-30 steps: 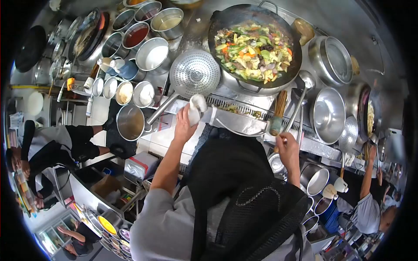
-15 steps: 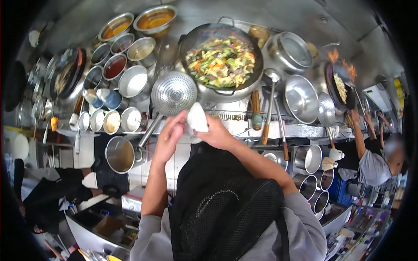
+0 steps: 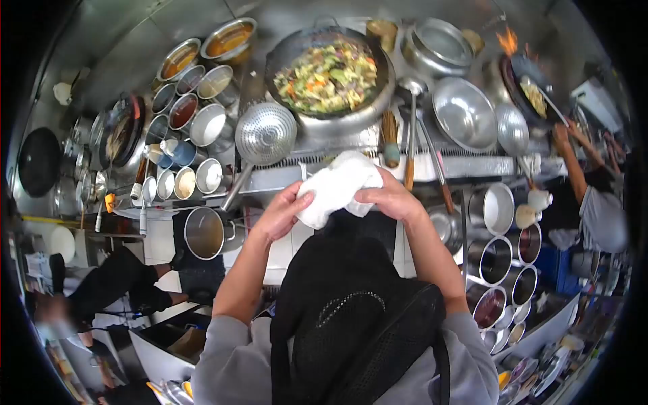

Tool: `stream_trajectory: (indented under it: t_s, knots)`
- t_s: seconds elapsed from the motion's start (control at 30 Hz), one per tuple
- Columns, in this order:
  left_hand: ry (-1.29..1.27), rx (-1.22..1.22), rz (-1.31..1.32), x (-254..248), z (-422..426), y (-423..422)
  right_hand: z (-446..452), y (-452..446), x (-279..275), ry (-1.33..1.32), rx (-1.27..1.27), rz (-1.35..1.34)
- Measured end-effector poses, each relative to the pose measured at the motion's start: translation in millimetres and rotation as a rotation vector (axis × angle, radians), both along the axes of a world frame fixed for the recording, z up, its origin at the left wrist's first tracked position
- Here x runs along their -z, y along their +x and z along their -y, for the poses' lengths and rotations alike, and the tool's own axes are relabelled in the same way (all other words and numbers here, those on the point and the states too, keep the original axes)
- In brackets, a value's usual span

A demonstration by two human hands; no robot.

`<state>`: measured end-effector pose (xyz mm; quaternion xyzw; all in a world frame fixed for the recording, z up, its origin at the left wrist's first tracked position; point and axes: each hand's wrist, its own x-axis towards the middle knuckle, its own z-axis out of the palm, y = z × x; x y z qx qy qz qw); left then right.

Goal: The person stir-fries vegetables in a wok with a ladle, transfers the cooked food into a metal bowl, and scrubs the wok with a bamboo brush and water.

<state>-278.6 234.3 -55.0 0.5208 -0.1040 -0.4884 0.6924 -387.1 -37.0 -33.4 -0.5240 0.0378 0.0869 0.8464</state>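
A white cloth, partly spread and folded, is held in front of my body. My left hand grips its left side, with the thumb on top. On its right side, my right hand pinches the cloth between thumb and fingers. Beyond the cloth, a large black wok holds mixed chopped vegetables. A perforated strainer lies to the left of the wok. The bamboo brush stands between the wok and a long-handled ladle.
Metal seasoning pots stand at left, near a pot of brownish liquid. At right are a steel bowl and stacked pots. One person works at a flaming wok at far right; another person is at left.
Both hands have come together, and my right hand has moved from near the bamboo brush to the cloth. The cloth is more spread out. The view has shifted.
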Motion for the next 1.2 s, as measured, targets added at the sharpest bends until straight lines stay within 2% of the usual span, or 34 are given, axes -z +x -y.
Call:
stream_trajectory:
  t_s: [0.1, 0.2, 0.23, 0.3, 0.33, 0.5, 0.57, 0.63, 0.7, 0.77, 0.83, 0.87, 0.9, 0.93, 0.97, 1.0, 1.03, 1.07, 1.1, 1.13, 1.17, 1.2]
  knots:
    - [0.025, -0.080, -0.173, -17, 19, -17, 6, -33, 6, -0.076, 0.041, 0.022]
    - [-0.100, -0.046, -0.232, -53, 32, -31, 16, -51, 41, -0.523, 0.068, -0.026]
    - [-0.094, -0.038, -0.231, -60, 36, -36, 17, -59, 55, -0.519, 0.077, -0.027]
    - [-0.030, -0.077, -0.190, -71, 45, -38, 16, -69, 66, -0.791, 0.139, 0.025]
    - [0.002, -0.066, -0.164, -59, 53, -39, 11, -71, 66, -0.957, 0.217, 0.144]
    - [0.021, -0.124, -0.190, -69, 80, -55, -18, -54, 50, -1.091, 0.458, 0.397]
    - [-0.074, -0.096, -0.188, -80, 80, -57, -19, -42, 52, -0.834, 0.442, 0.287]
    - [-0.114, -0.085, -0.168, -89, 73, -58, -21, -27, 56, -0.839, 0.465, 0.348]
    - [-0.146, -0.029, -0.046, -88, 65, -53, -18, -19, 58, -0.826, 0.508, 0.266]
    - [-0.113, -0.052, -0.030, -51, 52, -42, -18, -16, 49, -0.765, 0.560, 0.322]
    - [-0.079, -0.074, -0.023, -2, 43, -36, -23, -9, 51, -0.278, 0.696, 0.190]
    - [-0.097, -0.150, -0.022, 20, 45, -35, -29, -8, 43, -0.135, 0.695, 0.155]
    - [-0.116, -0.221, -0.021, 43, 49, -36, -33, -8, 41, -0.144, 0.688, 0.157]
    - [-0.133, -0.321, -0.041, 65, 53, -36, -37, -9, 38, 0.021, 0.690, 0.110]
    - [-0.145, -0.324, -0.038, 65, 57, -41, -39, -8, 36, 0.186, 0.689, 0.064]
    - [-0.229, -0.365, -0.237, 62, 61, -47, -37, -6, 41, 0.301, 0.703, 0.048]
    - [-0.313, -0.401, -0.436, 53, 67, -50, -35, -5, 38, 0.290, 0.696, 0.056]
    - [-0.325, -0.404, -0.434, 43, 74, -53, -33, -4, 36, 0.342, 0.663, 0.007]
    - [-0.433, -0.369, -0.560, 26, 81, -58, -31, -6, 35, 0.394, 0.630, -0.045]
    - [-0.538, -0.331, -0.686, 18, 83, -60, -27, -10, 43, 0.379, 0.553, 0.027]
    - [-0.541, -0.334, -0.687, 27, 82, -56, -17, -23, 49, 0.376, 0.549, 0.025]
    - [-0.398, -0.265, -0.484, 42, 82, -48, -8, -34, 33, 0.338, 0.379, 0.041]
